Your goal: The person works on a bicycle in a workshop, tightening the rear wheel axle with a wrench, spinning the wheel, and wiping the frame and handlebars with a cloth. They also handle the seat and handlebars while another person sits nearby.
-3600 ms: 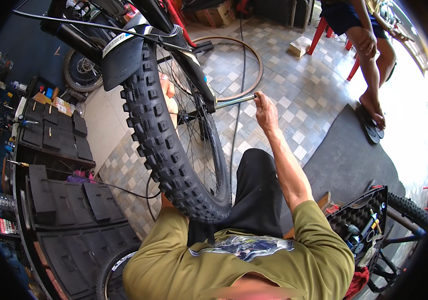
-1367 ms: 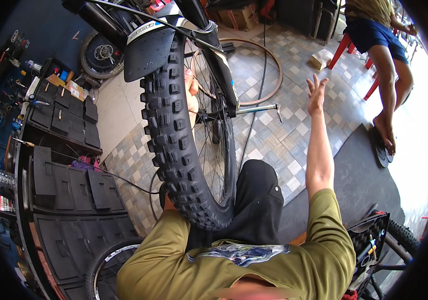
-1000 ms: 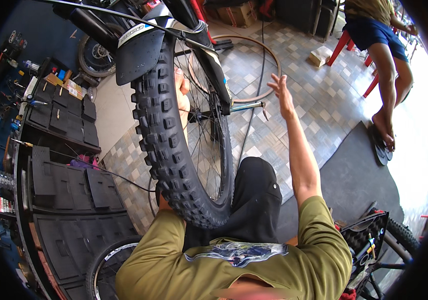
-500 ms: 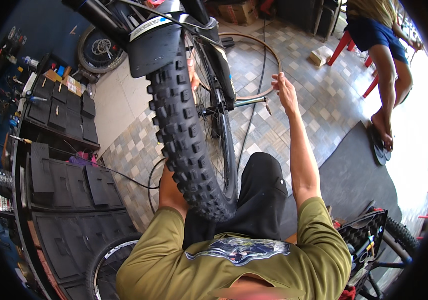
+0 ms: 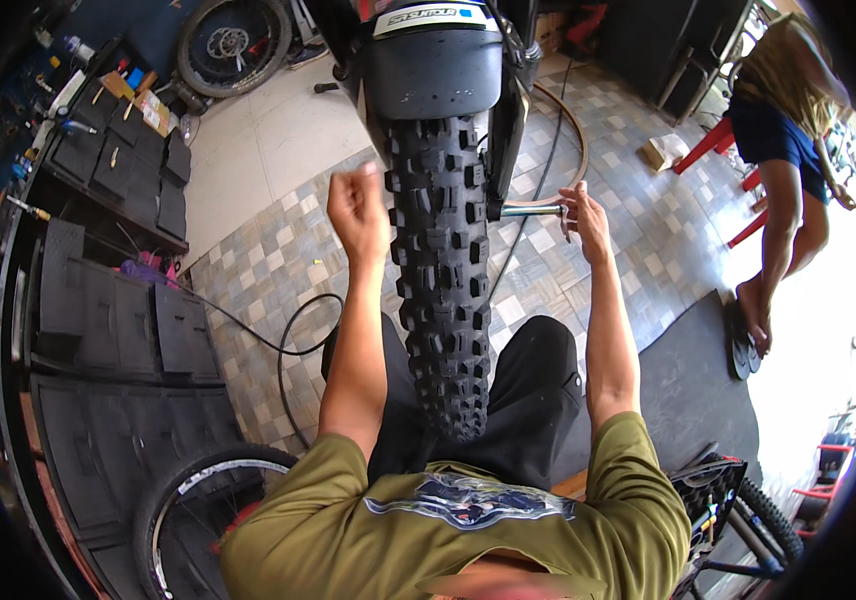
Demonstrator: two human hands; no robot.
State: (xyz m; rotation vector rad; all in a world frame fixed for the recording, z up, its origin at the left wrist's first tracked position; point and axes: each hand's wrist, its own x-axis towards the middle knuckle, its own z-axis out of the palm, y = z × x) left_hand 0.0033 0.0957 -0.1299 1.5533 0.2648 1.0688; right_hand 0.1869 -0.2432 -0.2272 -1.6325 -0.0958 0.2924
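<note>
A knobby front tyre point(image 5: 438, 270) stands upright between my knees in the black fork point(image 5: 503, 160), under a black mudguard point(image 5: 433, 75). A silver axle point(image 5: 528, 209) sticks out from the fork's right leg, with a lever at its outer end. My right hand point(image 5: 585, 220) has its fingers closed at that lever end. My left hand point(image 5: 356, 210) is raised just left of the tyre, its fingers curled and slightly blurred; whether anything is in them I cannot make out.
Black drawer units point(image 5: 118, 440) line the left. A spare wheel point(image 5: 228, 40) leans at back left. Cables point(image 5: 283, 350) and a hoop point(image 5: 578, 130) lie on the tiles. At right are a person point(image 5: 783, 150), a red stool point(image 5: 698, 150), a mat point(image 5: 693, 390) and an open tool case point(image 5: 703, 510).
The wheel has swung upright and centred. My left hand has come out from behind it to its left side. My right hand has moved from open in the air onto the axle's end.
</note>
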